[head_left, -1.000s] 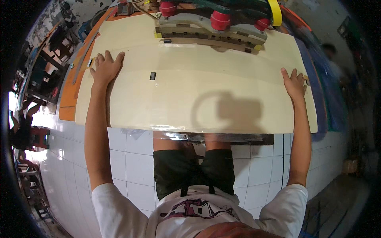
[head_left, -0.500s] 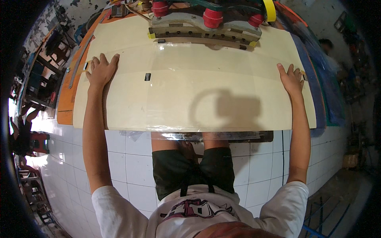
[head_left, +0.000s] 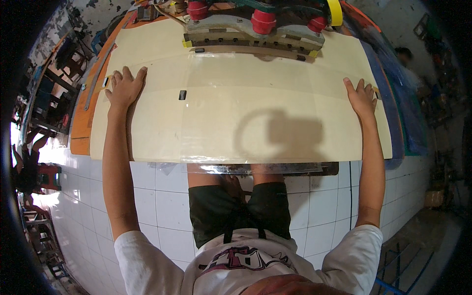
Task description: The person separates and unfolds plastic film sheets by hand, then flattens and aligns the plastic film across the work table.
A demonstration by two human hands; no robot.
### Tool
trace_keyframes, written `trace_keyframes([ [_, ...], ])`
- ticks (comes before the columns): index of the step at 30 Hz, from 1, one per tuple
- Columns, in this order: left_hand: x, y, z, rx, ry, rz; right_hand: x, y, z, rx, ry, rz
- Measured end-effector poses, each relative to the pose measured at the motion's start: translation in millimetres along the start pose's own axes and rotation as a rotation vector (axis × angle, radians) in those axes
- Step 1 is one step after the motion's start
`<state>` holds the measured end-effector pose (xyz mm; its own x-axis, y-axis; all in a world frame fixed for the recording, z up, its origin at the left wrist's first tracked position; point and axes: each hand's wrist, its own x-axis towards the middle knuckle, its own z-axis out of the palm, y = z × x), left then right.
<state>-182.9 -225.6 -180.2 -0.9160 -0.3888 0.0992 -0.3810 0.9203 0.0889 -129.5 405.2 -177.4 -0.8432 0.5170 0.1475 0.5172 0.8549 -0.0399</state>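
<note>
- Large cream-coloured sheet lies flat on the worktop, covering nearly all of it; orange worktop edge shows along the left side.
- A clear glossy film lies over the middle of the sheet; its near edge hangs just past the sheet's front edge.
- Left hand rests palm down on the sheet near its left edge, fingers spread and flat. Grip on nothing; it just presses the surface.
- Right hand rests palm down near the sheet's right edge, fingers spread and pointing away from the body. Pinching nothing either.
- The 2 hands are well apart, both arms stretched out straight across the sheet.
- Small dark rectangular mark on the sheet, right of the left hand, not touching it.
- Small yellow tab at the sheet's left edge, just beside the left hand's fingers.
- At the far edge of the sheet sits a grey machine bar with 3 red round knobs on top; a yellow roll of tape stands at its right end.
- Shadow of the person's head falls on the sheet, centre right.
- White tiled floor below the worktop; person wears dark shorts and a white printed shirt.
- Another person visible far right, beyond a blue surface.
</note>
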Motion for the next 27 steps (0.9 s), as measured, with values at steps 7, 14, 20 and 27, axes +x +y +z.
trace_keyframes([
  [7, -0.1, -1.5, 1.2, 0.031, 0.001, -0.017, -5.3, -3.7, -5.2, 0.008, -0.016, 0.001],
  [14, 0.4, 0.9, 1.7, 0.001, 0.003, -0.007, -6.6, -3.8, -9.0, 0.0, -0.02, 0.009],
  [20, -0.2, 2.6, 0.2, -0.027, -0.008, -0.01, -2.9, -4.0, -4.9, -0.013, -0.004, 0.002],
  [27, -2.8, 7.6, 4.9, -0.01, 0.069, 0.016, 15.7, 18.1, 5.0, -0.031, 0.0, -0.043],
])
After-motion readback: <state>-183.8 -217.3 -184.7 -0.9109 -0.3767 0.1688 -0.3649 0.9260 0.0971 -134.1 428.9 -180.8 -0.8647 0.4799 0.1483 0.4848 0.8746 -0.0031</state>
